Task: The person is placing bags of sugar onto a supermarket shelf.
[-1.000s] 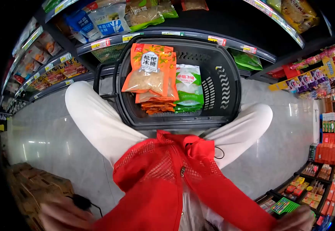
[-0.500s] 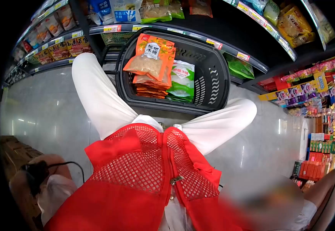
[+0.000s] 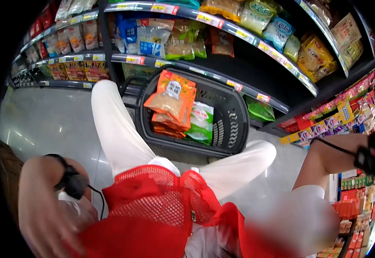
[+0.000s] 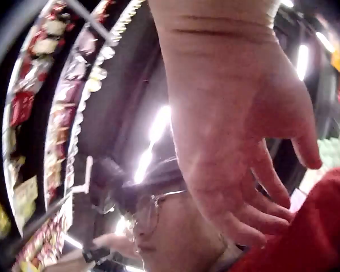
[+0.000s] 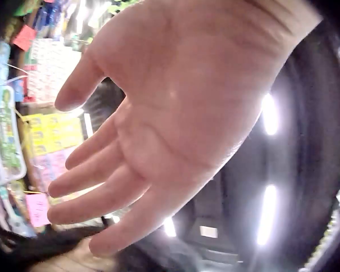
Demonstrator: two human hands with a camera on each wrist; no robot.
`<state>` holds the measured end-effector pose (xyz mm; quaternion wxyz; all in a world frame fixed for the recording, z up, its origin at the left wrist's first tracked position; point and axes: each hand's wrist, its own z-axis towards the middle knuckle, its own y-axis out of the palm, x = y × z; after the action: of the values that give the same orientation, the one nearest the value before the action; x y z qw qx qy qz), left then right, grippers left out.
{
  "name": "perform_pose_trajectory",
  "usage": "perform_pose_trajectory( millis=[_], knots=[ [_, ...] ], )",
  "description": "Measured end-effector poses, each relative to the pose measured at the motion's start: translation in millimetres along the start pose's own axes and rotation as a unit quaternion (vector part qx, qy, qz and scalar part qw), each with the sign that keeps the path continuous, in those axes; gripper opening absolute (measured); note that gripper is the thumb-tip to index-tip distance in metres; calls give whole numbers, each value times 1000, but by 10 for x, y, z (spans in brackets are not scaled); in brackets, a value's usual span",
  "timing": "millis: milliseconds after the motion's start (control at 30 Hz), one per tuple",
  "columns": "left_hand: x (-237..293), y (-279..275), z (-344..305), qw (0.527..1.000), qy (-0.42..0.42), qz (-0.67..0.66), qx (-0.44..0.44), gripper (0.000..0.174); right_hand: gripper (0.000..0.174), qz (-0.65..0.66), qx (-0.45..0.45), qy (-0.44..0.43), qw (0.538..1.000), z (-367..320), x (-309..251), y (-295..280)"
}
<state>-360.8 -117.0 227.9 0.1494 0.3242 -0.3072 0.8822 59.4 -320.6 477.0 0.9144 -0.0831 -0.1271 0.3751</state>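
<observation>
Your left hand [image 4: 238, 124]: lower left of the head view, motion-blurred there; fingers relaxed and slightly bent, thumb apart, nothing in it. Fingertips sit at the red vest [image 3: 148, 206]; can't tell if they touch it. Your right hand [image 5: 175, 96]: palm and spread fingers fill the right wrist view, nothing held, thumb apart. Your two hands are well apart, one on each side of your body. Dark device [image 3: 73, 182] on your left wrist, another dark device [image 3: 370, 159] on your right wrist, near the right edge of the head view.

Your white trousers [image 3: 118, 129] spread either side below the black basket [image 3: 183, 145], upper middle of the head view. In its left half: orange rock sugar packet [image 3: 170, 101] on top, tilted, over a stack of orange packets [image 3: 166, 124]. Green-and-white packets [image 3: 202, 116] just beside them on the right. Right end of the basket shows its slotted wall.

Behind the basket, shelf [image 3: 247, 79] with blue-and-white bags [image 3: 153, 38], green-trimmed bags [image 3: 185, 43] and a small orange bag [image 3: 223, 42]. Green bag [image 3: 258, 108] low, right of the basket. Yellow bag [image 3: 314, 53] upper right. Patterned boxes [image 3: 77, 71] upper left. Grey floor [image 3: 58, 112] around your legs.
</observation>
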Motion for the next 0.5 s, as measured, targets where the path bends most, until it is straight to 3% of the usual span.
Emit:
perform_pose_trajectory(
  millis=[33, 67, 100, 133, 167, 200, 233, 267, 333, 400, 500],
  knots=[
    [-100, -150, -149, 992, 2, -123, -18, 25, 22, 24, -14, 37, 999, -82, 184, 170],
    [-329, -514, 211, 991, 37, -121, -32, 25, 23, 51, -36, 84, 995, -136, 393, 342],
    [-512, -574, 133, 993, 48, -89, 66, 23, 24, 90, -72, 169, 979, -363, 648, 555],
    [-802, -594, 244, 969, 121, -97, 193, 25, 25, 121, -124, 276, 945, -680, 893, 815],
    [-1024, -690, 290, 961, 158, -77, 213, 41, 28, -9, -387, 268, 882, -685, 995, 1283],
    [-1064, -767, 462, 961, 95, -49, 256, 38, 26, -56, -479, 176, 858, -1050, 1249, 1484],
    [-1124, -694, 610, 941, 90, -60, 319, 48, 24, 49, -404, 449, 796, -1566, 1302, 1666],
    [-1090, -801, 728, 954, 55, -105, 277, 55, 23, 109, -430, 519, 731, -1879, 1342, 1731],
    [-1244, -822, 794, 941, 129, -126, 286, 45, 26, 209, -381, 634, 639, -2610, 1392, 1839],
    [-1570, -597, 1007, 906, 277, -64, 313, 59, 30, 287, -315, 675, 603, -3234, 1351, 1903],
    [-1746, -673, 1084, 888, 307, -101, 327, 57, 30, 342, -218, 748, 526, -3783, 1235, 1989]
  ],
)
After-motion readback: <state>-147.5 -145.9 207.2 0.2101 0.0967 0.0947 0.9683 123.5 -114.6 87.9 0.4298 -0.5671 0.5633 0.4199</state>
